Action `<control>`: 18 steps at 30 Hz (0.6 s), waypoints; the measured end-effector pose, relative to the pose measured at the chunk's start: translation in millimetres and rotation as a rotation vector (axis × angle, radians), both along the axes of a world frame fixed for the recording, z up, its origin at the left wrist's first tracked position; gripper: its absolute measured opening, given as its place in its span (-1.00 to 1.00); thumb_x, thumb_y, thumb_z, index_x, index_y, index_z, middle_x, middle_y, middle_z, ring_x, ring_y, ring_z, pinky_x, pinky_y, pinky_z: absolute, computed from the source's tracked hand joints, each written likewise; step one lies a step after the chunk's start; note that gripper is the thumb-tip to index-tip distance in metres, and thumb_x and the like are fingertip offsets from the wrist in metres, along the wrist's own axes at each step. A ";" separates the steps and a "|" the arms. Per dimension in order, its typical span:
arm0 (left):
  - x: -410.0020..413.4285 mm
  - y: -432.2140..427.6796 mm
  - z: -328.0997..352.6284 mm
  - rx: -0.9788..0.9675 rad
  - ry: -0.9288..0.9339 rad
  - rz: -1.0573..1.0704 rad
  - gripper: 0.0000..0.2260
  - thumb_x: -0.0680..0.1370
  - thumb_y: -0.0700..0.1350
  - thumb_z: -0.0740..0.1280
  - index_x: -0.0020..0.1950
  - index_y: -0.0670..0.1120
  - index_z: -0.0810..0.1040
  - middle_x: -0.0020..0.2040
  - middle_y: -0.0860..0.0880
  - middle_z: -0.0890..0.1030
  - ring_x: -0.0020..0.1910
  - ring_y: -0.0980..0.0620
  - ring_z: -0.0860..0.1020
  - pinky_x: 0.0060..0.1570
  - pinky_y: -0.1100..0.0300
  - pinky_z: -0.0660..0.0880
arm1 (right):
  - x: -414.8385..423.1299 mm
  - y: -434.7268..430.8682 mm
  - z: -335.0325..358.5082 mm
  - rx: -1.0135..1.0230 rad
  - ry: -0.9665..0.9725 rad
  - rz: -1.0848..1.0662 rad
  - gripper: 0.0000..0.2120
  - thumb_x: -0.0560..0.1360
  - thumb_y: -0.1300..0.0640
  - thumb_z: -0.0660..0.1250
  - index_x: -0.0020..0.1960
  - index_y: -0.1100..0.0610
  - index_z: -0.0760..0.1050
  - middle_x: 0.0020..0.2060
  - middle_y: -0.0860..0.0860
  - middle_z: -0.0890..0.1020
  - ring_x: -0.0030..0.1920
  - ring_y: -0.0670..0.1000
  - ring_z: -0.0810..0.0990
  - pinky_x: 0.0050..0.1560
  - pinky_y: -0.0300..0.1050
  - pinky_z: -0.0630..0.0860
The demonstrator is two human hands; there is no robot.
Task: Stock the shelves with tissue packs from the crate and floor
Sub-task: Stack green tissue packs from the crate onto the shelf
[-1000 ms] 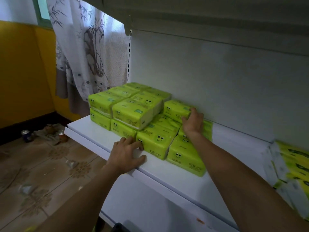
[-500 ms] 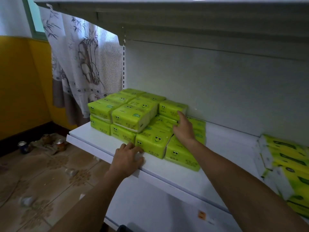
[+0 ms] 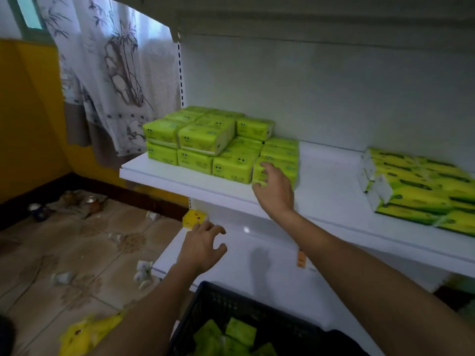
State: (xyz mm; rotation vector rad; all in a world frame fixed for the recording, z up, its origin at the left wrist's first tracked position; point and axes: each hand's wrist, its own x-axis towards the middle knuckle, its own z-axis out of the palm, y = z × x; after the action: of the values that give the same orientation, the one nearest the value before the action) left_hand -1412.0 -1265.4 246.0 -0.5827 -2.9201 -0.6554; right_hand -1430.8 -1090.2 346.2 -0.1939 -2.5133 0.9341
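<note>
I had one view only, from a wide-angle camera worn on the person's head, facing forward and down. It sat close: both forearms (image 3: 359, 268) entered from the bottom edge. The shelf (image 3: 331, 183) lay just beyond the right hand (image 3: 276, 192), the crate (image 3: 221, 295) nearer than the left hand (image 3: 201, 247) at the frame's foot, the floor (image 3: 77, 255) to that hand's left.

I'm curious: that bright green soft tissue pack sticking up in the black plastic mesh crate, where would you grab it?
Probably by its raised upper end, coming down from above. The bright green soft tissue pack stands tilted with that end free, while the walls of the black plastic mesh crate and neighbouring packs close off its sides. Pinch across its flat faces.
</note>
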 end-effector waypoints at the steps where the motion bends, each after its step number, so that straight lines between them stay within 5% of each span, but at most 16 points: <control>1: 9.2 -0.4 -9.4 -0.010 -0.030 0.006 -0.50 0.37 0.15 0.11 0.22 -0.02 0.50 0.17 -0.08 0.48 0.17 -0.12 0.40 0.10 0.07 0.37 | 10.5 -2.4 -10.0 -0.022 0.004 0.000 -0.52 0.46 0.18 0.28 0.37 0.05 0.35 0.24 0.07 0.49 0.21 0.11 0.48 0.13 -0.01 0.45; 7: 60.3 0.7 -77.2 0.026 -0.234 0.029 -0.46 0.33 0.14 0.12 0.25 -0.04 0.48 0.20 -0.13 0.47 0.20 -0.16 0.39 0.17 0.03 0.37 | 69.0 -7.9 -102.9 -0.031 -0.171 0.071 -0.55 0.48 0.18 0.27 0.36 0.06 0.34 0.24 0.02 0.48 0.20 0.05 0.47 0.12 -0.05 0.46; 15: 104.7 7.8 -184.4 0.053 -0.494 0.047 -0.28 0.20 0.28 0.03 0.11 -0.13 0.58 0.06 -0.23 0.53 0.10 -0.23 0.49 0.11 -0.02 0.45 | 120.9 17.8 -255.6 -0.158 -0.674 0.018 -0.55 0.49 0.14 0.31 0.36 0.10 0.36 0.24 0.11 0.51 0.20 0.11 0.51 0.18 0.02 0.48; 18: 112.8 15.4 -215.6 0.050 -0.630 0.098 -0.46 0.36 0.19 0.24 0.21 -0.11 0.53 0.18 -0.22 0.48 0.20 -0.20 0.44 0.18 0.08 0.38 | 135.0 24.0 -306.7 -0.256 -0.806 -0.044 -0.55 0.46 0.18 0.33 0.34 0.15 0.40 0.22 0.16 0.54 0.19 0.14 0.53 0.18 -0.01 0.48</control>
State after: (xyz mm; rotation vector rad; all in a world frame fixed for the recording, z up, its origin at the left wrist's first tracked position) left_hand -1299.2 -1250.1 30.4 -0.2510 -3.4533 -1.0589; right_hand -1295.8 -1066.2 39.6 -0.8505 -3.0531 1.3586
